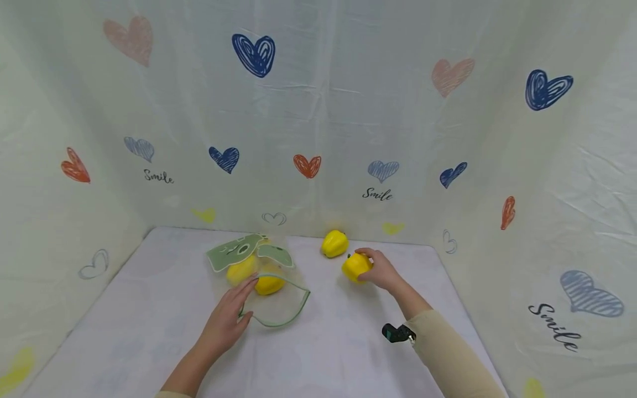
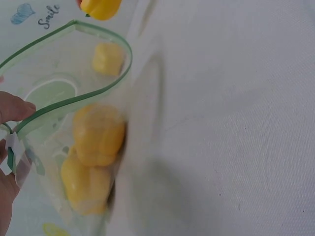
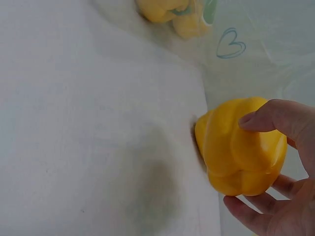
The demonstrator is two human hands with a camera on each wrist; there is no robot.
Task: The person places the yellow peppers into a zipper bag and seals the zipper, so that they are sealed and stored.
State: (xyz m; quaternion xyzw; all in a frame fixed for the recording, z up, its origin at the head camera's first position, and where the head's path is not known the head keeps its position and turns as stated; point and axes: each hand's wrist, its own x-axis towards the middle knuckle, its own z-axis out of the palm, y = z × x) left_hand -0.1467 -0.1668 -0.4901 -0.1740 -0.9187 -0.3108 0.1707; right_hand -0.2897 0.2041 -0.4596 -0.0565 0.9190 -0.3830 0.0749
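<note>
My left hand pinches the green-edged rim of a clear zip bag printed with green shapes. The bag lies on its side with its mouth spread towards me. Two yellow bell peppers show through its film. On the right, my right hand holds another yellow bell pepper, thumb on one side and fingers on the other. Just behind it, a further yellow bell pepper rests on the table. In the left wrist view, the bag's white zip slider sits near my fingers.
A white-covered table carries everything. Pale curtains with printed hearts and the word Smile close it in at the back and both sides. A small black device is attached at my right sleeve.
</note>
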